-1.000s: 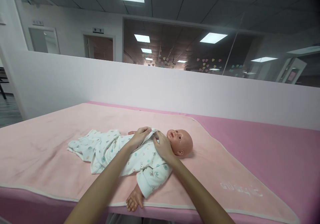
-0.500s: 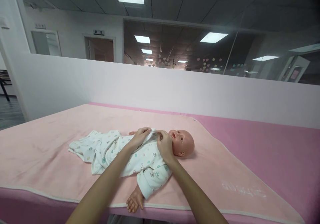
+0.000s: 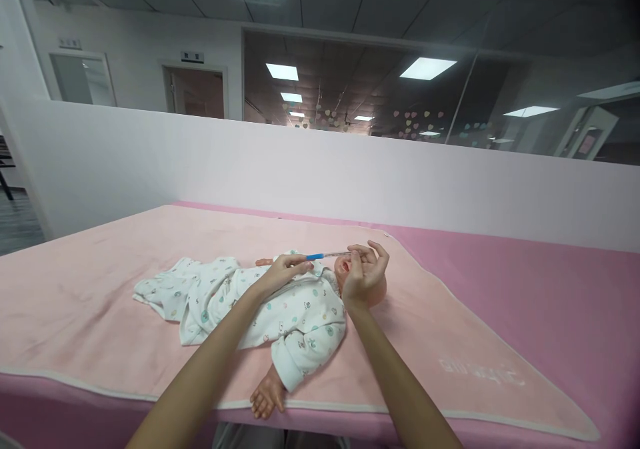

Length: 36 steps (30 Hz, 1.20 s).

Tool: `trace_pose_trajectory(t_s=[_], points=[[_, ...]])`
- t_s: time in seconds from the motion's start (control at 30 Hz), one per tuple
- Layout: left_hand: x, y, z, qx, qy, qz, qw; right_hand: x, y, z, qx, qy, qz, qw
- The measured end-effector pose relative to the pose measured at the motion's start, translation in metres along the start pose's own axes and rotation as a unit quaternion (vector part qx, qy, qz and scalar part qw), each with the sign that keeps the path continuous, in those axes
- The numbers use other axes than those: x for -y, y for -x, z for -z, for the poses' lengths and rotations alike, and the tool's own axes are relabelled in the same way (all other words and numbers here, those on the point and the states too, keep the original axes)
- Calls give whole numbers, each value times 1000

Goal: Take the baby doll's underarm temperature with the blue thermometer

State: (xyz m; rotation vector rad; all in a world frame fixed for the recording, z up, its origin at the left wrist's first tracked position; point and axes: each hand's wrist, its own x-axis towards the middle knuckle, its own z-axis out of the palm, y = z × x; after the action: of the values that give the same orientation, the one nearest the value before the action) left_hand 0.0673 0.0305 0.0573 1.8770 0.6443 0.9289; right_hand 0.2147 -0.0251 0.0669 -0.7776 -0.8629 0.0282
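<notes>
A baby doll (image 3: 280,315) in a white printed romper lies on its back on a light pink blanket (image 3: 100,302), head to the right. My right hand (image 3: 364,274) is lifted in front of the doll's head and pinches one end of a thin glass thermometer (image 3: 325,255) with a blue band. My left hand (image 3: 285,272) rests on the romper at the doll's far shoulder, fingers curled, with its fingertips at the thermometer's other end. The doll's face is mostly hidden behind my right hand.
The blanket covers a pink padded table (image 3: 550,315) whose front edge is near me. A white partition wall (image 3: 300,175) runs along the far side, with glass panels above it. The doll's bare hand (image 3: 265,399) reaches the blanket's front edge.
Both hands were gripping the romper's collar. Now my right hand has risen away from the collar with a thermometer drawn out between the two hands; the left hand stays at the shoulder.
</notes>
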Motion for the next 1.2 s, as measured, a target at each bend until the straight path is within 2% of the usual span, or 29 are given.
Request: trace_pose_trajectory(t_s=[0.2, 0.33, 0.6, 1.2], points=[[11, -8, 5, -142, 106, 20, 984, -14, 30, -11, 66, -12, -91, 994], [17, -12, 8, -190, 159, 9, 969, -24, 41, -13, 100, -9, -115, 988], [19, -12, 7, -176, 217, 24, 960, -30, 40, -12, 86, 17, -120, 989], [25, -13, 10, -167, 218, 15, 962, -35, 41, -10, 78, 53, -92, 991]])
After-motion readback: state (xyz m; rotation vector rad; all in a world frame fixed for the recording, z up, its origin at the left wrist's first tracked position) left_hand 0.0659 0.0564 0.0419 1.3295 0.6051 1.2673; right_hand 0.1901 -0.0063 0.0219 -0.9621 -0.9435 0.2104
